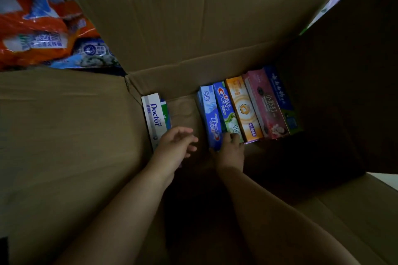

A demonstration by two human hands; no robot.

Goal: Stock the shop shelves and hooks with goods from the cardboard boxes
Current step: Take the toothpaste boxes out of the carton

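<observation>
Both my arms reach down into a large open cardboard box (193, 34). Toothpaste cartons stand on edge along its far wall: a white Doctor carton (154, 118) at the left, then a gap, then a blue carton (210, 114), a Crest carton (226, 109), an orange carton (244, 109), a pink carton (265, 103) and a blue-green carton (282, 97). My left hand (175, 142) hovers with loose fingers beside the Doctor carton, holding nothing. My right hand (230, 148) grips the near end of the blue and Crest cartons.
The box flaps spread wide: one to the left (64, 135), one at the back, one dark flap on the right (355, 71). Orange and blue plastic packs of goods (36, 34) lie beyond the box at the upper left. The near part of the box floor is in deep shadow.
</observation>
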